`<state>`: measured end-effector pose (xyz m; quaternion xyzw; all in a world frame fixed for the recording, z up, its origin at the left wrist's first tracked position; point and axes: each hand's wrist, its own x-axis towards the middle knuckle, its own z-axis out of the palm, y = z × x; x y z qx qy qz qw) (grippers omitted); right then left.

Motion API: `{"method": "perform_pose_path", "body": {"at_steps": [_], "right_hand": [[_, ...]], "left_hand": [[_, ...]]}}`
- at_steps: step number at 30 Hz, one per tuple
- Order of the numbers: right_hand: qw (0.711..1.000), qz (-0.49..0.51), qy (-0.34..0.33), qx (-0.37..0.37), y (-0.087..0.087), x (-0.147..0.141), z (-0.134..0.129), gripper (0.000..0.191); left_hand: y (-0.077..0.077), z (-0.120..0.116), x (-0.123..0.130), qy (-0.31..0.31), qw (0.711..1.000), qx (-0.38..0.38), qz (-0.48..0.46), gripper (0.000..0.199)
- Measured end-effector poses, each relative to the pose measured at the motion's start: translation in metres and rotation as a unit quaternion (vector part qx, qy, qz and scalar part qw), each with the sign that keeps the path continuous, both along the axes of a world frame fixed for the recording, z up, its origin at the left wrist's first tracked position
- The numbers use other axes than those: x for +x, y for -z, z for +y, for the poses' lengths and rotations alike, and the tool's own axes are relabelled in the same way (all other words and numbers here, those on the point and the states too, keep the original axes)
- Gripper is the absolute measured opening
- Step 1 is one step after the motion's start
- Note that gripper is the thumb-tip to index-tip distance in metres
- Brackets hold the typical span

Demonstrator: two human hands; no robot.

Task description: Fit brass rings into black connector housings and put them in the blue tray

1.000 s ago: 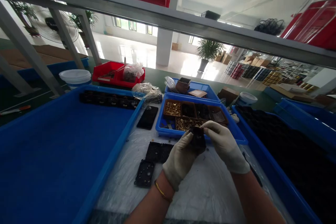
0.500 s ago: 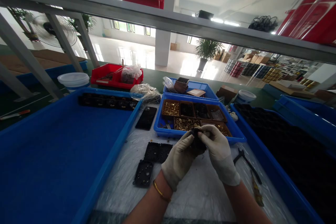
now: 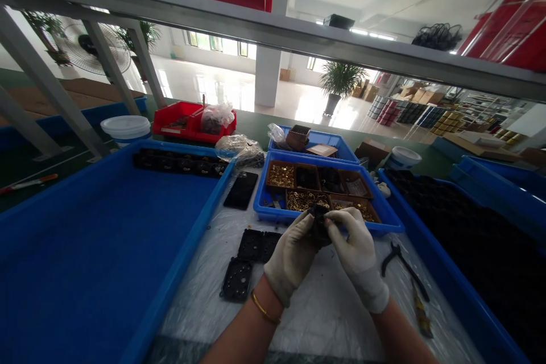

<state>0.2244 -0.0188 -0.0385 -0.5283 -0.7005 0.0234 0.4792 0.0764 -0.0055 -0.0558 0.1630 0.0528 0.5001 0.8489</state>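
My left hand (image 3: 292,256), in a whitish glove, is closed around a black plastic housing (image 3: 319,230), held up over the plastic-covered bench. My right hand (image 3: 354,250), gloved too, has thumb and forefinger pinched together at the housing's right upper side; whether a small part sits between those fingertips I cannot make out. Just beyond both hands, a blue tray (image 3: 264,213) carries brown boxes of small brass pieces (image 3: 305,200) and black parts (image 3: 306,178). Flat black square covers (image 3: 236,280) with holes lie left of my left hand.
A large blue bin (image 3: 98,261) on the left has a row of black housings (image 3: 181,164) at its far end. To the right, pliers (image 3: 405,270) lie beside another blue bin full of black parts (image 3: 469,239). A dark phone (image 3: 240,190) rests near the tray. A shelf (image 3: 298,34) crosses overhead.
The housing has been turned so that more of its upper opening shows. My right fingers have shifted slightly lower along its side. The whole view has moved a little.
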Motion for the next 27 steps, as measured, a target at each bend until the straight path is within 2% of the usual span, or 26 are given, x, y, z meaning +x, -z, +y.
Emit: {"method": "perform_pose_path", "body": {"at_steps": [4, 9, 14, 20, 24, 26, 27], "right_hand": [[0.999, -0.046, -0.013, 0.002, -0.001, 0.000, 0.001, 0.023], [0.996, -0.092, 0.013, 0.008, 0.000, 0.002, 0.004, 0.015], [0.993, -0.119, -0.019, 0.017, -0.002, 0.002, 0.012, 0.025], [0.986, -0.165, -0.032, 0.018, -0.019, -0.004, 0.022, 0.019], [0.997, -0.068, -0.042, -0.003, -0.039, -0.006, 0.053, 0.019], [0.996, -0.074, -0.023, -0.033, -0.046, -0.009, 0.081, 0.020], [0.992, -0.108, -0.015, -0.057, -0.048, -0.011, 0.098, 0.020]], "left_hand": [[0.002, 0.001, 0.000, 0.001, 1.000, -0.007, -0.005, 0.029], [0.004, 0.003, 0.000, -0.007, 1.000, -0.019, 0.002, 0.033], [0.002, 0.003, -0.001, -0.027, 0.999, -0.020, -0.009, 0.033], [-0.004, 0.006, -0.004, -0.051, 0.998, -0.032, -0.034, 0.029], [-0.007, 0.006, -0.005, -0.048, 0.996, -0.049, -0.049, 0.034], [-0.005, 0.006, -0.003, -0.046, 0.996, -0.069, -0.046, 0.035], [-0.004, 0.006, -0.003, -0.044, 0.995, -0.080, -0.044, 0.035]]}}
